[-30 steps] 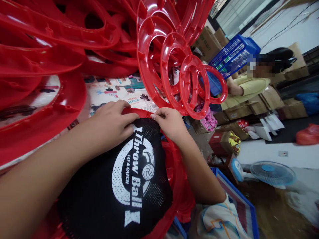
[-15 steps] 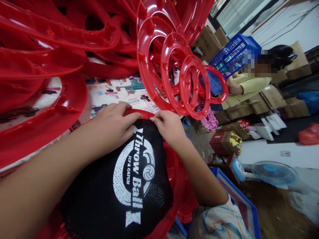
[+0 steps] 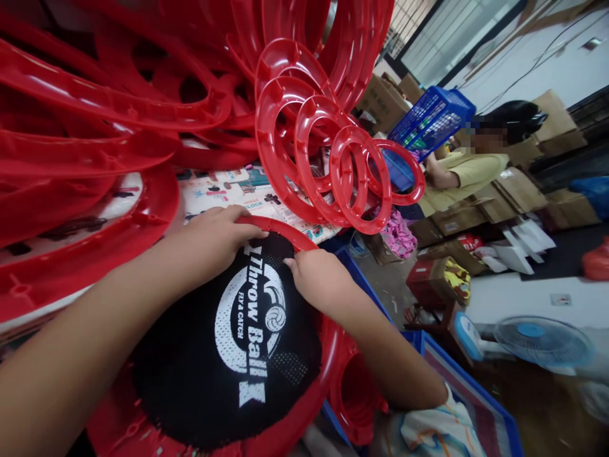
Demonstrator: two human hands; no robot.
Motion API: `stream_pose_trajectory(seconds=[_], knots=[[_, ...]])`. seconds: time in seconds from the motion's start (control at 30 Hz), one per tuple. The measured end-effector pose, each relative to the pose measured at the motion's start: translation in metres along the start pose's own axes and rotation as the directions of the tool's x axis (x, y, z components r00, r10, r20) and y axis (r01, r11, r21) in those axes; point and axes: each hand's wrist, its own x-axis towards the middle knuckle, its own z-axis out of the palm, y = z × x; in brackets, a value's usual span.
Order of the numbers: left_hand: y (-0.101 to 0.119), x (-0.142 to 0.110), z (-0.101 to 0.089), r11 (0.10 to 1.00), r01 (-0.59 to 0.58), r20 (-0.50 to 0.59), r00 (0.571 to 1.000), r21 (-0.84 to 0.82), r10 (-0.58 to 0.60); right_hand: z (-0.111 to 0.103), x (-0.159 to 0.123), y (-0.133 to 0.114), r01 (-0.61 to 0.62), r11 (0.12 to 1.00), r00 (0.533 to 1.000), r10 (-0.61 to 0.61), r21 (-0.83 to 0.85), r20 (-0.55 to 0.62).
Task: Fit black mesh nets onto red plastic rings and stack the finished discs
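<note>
The black mesh cloth (image 3: 228, 346) lies inside the red ring (image 3: 307, 406), at six o'clock from the left hand (image 3: 214, 240) and eight from the right hand (image 3: 326, 279). Left fingers spread over the rim, right ones curl, tips partly hidden; whether either grips, I cannot tell. The ring's bottom is cut off.

Heaped red rings (image 3: 95, 158) wall off the space past the left hand (image 3: 216, 238) (total tangle). There's a thin open strip over the printed sheets (image 3: 233, 192), plus clear air right of the right hand (image 3: 323, 276).
</note>
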Motion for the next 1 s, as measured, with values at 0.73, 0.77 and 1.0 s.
stream_pose_trajectory(seconds=[0.73, 0.77, 1.0], knots=[[0.018, 0.001, -0.005, 0.988, -0.133, -0.058, 0.99, -0.081, 0.129, 0.023, 0.051, 0.02, 0.211, 0.586, 0.923, 0.145, 0.783, -0.357], [0.018, 0.001, -0.003, 0.989, -0.13, -0.063, 0.99, -0.067, 0.125, 0.023, 0.052, 0.02, 0.209, 0.592, 0.919, 0.152, 0.778, -0.363], [0.019, 0.0, 0.002, 0.997, -0.074, -0.056, 0.996, -0.011, 0.074, 0.025, 0.059, 0.02, 0.21, 0.605, 0.905, 0.178, 0.768, -0.387]])
